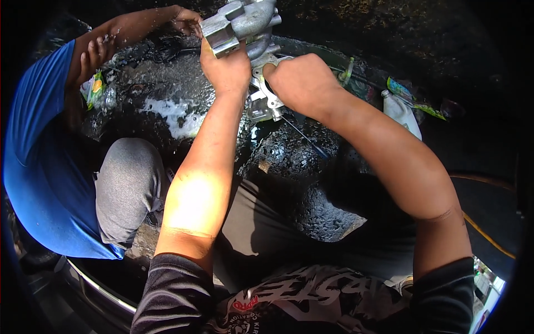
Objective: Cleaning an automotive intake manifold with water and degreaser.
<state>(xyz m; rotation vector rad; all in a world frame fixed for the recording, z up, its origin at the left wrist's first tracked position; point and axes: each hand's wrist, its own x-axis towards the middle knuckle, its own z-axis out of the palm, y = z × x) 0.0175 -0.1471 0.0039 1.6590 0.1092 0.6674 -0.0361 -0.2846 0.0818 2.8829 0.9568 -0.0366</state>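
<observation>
A silvery cast-metal engine part (251,22) with curved pipes and a flange is held up at the top centre. My left hand (227,69) is wrapped round its underside, just below a blocky end. At the flange (273,100), my right hand (303,83) is closed with the thumb against the metal; its other fingertips are hidden. I cannot make out whether the flange and the pipes are one piece. A thin pale streak (303,135) slants down from the flange's lower end. Another person's hand (186,21) reaches to the part's left side.
The other person, in a blue shirt (36,161), crouches close on my left, a grey knee (128,189) near my forearm. White suds (172,117) lie on wet, dark ground. A white bottle (401,113) and coloured wrappers (414,97) are at the right. A yellow-orange cord (484,236) runs farther right.
</observation>
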